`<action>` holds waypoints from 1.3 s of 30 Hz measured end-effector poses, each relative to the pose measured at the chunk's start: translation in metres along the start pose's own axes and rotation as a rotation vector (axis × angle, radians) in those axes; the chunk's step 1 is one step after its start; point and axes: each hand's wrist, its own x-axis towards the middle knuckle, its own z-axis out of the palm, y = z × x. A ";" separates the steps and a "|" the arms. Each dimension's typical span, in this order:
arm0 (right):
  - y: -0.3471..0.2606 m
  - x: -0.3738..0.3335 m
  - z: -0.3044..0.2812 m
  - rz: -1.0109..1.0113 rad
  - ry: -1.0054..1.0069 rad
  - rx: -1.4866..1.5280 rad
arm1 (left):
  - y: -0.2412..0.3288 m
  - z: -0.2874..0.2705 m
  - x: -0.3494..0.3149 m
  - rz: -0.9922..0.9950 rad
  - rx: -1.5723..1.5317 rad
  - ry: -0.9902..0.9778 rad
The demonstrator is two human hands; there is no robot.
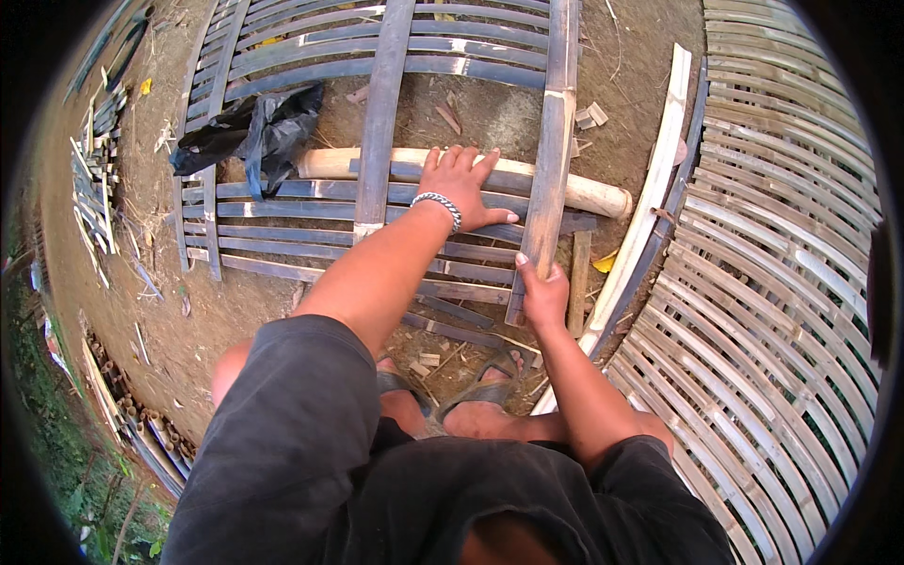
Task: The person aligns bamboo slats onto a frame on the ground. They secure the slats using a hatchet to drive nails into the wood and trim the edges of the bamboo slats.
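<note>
A lattice of dark bamboo slats [311,190] lies on the ground in front of me, joined by upright bamboo strips, among them a middle strip [374,141] and a right strip [556,122]. My left hand [459,184], with a chain bracelet at the wrist, rests with fingers spread on a slat over a thick round bamboo pole [598,198]. That pole runs crosswise beneath the lattice. My right hand [544,294] is closed around the near end of the right strip, thumb on top. What its fingers touch underneath is hidden.
A black plastic bag [273,132] lies on the lattice's left side. Long pale bamboo strips [659,169] lie on the right, beside a large slatted bamboo panel [772,254]. Cut bamboo pieces [99,179] are piled at far left. Small offcuts [591,117] dot the dirt.
</note>
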 end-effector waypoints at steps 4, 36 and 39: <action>-0.010 -0.004 0.005 -0.033 0.028 -0.139 | -0.004 0.009 -0.001 0.014 0.000 0.040; -0.033 -0.014 0.032 -0.200 0.169 -0.587 | -0.012 0.017 -0.003 0.054 -0.015 0.117; -0.036 0.012 0.035 -0.559 0.270 -0.899 | -0.013 0.016 -0.003 0.057 -0.014 0.119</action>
